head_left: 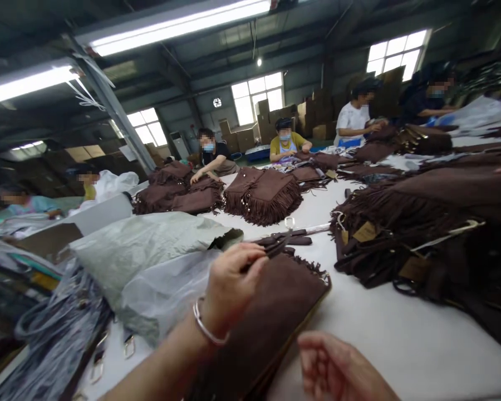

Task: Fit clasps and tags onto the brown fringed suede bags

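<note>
My left hand (234, 284), with a silver bracelet at the wrist, is closed in a pinch above a dark brown bag (271, 312). A thin brown strap (286, 242) runs out from between its fingers. The bag lies flat on the white table, with a fringed far end and a metal ring at its corner. Beside the bag's right edge is my right hand (338, 365), its fingers loosely curled and nothing seen in them. Its lower part is cut off by the frame.
Fringed brown bags lie in a large pile (426, 206) at right and a stack (263, 195) ahead. Left of my arm are a pale plastic sack (150, 245) and wrapped straps with metal buckles (67, 323). Several co-workers (217, 156) handle goods around the table (401, 328).
</note>
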Demonstrator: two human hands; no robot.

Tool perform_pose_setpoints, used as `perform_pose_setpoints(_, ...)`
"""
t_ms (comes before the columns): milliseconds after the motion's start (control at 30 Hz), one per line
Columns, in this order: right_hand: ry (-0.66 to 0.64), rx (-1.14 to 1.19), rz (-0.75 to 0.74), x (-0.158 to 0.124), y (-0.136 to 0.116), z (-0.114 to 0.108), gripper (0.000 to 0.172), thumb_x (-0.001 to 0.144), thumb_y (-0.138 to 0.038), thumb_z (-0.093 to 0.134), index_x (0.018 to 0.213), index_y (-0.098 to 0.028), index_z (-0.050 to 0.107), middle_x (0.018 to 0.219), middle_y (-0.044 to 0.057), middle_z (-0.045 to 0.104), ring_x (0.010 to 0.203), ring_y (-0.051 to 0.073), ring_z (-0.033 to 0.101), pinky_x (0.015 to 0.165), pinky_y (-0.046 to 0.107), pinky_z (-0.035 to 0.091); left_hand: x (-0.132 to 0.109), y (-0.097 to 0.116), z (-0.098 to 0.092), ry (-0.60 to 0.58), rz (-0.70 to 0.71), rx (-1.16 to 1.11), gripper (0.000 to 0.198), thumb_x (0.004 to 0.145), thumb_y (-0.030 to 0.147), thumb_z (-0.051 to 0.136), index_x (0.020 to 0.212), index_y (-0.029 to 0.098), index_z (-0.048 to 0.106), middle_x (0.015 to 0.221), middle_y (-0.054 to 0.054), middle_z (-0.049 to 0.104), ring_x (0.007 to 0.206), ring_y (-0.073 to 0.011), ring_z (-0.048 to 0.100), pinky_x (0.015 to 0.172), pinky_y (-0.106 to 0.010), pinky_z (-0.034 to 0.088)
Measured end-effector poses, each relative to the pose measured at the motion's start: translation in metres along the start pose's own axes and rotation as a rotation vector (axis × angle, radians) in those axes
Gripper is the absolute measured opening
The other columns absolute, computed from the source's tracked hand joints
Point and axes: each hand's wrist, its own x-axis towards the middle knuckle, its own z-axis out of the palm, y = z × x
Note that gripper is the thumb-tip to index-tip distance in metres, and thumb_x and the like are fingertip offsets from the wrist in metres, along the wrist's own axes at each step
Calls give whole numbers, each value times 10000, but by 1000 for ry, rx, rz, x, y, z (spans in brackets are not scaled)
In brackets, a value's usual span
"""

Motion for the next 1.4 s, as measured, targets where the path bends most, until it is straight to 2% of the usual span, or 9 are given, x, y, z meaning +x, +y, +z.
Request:
perform_pose_setpoints(100, 258, 245, -89, 0, -32, 16, 462, 952, -563, 466, 1235, -207, 549, 1185, 122, 646, 1050, 224, 661, 855, 385, 544, -85, 40, 6, -127, 166, 16, 158, 898, 144, 599, 994, 212, 704, 998, -92, 732, 925, -195, 690, 828, -317, 596)
perform_pose_setpoints(200, 508, 288, -144, -3, -45, 34, 317, 873, -445, 640, 1050, -187, 587, 815, 9, 617, 634, 105, 594, 539, 215, 488, -153, 56, 16, -316, 263, -53, 156, 897, 179, 600, 1025, 201, 687, 961, -99, 734, 809, -193, 692, 703, -288, 588)
perform_pose_setpoints(300, 453, 164, -87, -15, -34, 54, 348, 826, -467, 703, 984, -186, 574, 649, -71, 479, 432, 29, 333, 369, 141, 227, -185, 55, 13, -352, 222, -237, 151, 874, 303, 657, 927, 165, 691, 946, -104, 720, 747, -171, 674, 663, -253, 549)
perform_pose_setpoints(467, 89, -237, 104, -41, -6, 85, 414, 910, -535, 576, 1130, -185, 544, 607, -75, 476, 404, 30, 279, 373, 164, 188, -186, 50, -21, -160, -423, -330, 216, 937, 333, 561, 928, 144, 666, 793, -54, 677, 686, -132, 609, 629, -230, 482)
perform_pose_setpoints(667, -124, -442, 187, -52, 3, 104, 510, 975, -496, 470, 1390, -212, 387, 661, -61, 515, 427, 51, 314, 382, 182, 207, -190, 47, -27, -206, -556, -413, 257, 894, 360, 593, 822, 132, 686, 716, -23, 656, 628, -107, 550, 565, -201, 423)
perform_pose_setpoints(900, 62, -1246, -574, -54, 13, 89, 290, 932, -281, 580, 1205, -184, 578, 1002, 79, 685, 903, 190, 649, 801, 310, 515, -204, 45, -18, -139, -878, -667, 273, 859, 397, 584, 730, 156, 575, 585, 12, 575, 449, -93, 499, 429, -199, 395)
perform_pose_setpoints(1033, 3, -1361, -736, -53, 11, 89, 150, 964, -199, 512, 1049, -183, 635, 878, 52, 674, 808, 163, 640, 744, 278, 498, -213, 44, -22, -126, -819, -595, 327, 904, 425, 529, 720, 158, 571, 562, 13, 553, 454, -95, 499, 447, -202, 392)
perform_pose_setpoints(1233, -25, -1207, -379, -52, 4, 100, 298, 1002, -317, 460, 774, -210, 621, 641, -14, 613, 593, 122, 599, 561, 225, 467, -214, 49, -35, -175, -514, -363, 273, 913, 369, 565, 805, 145, 677, 674, -19, 636, 598, -106, 544, 561, -211, 397)
perform_pose_setpoints(1400, -116, -1361, -609, -51, 11, 98, 198, 977, -265, 500, 1126, -180, 600, 940, 60, 704, 839, 174, 680, 732, 271, 543, -218, 51, -31, -142, -725, -359, 310, 899, 337, 541, 665, 153, 627, 579, -3, 602, 498, -89, 503, 502, -205, 371)
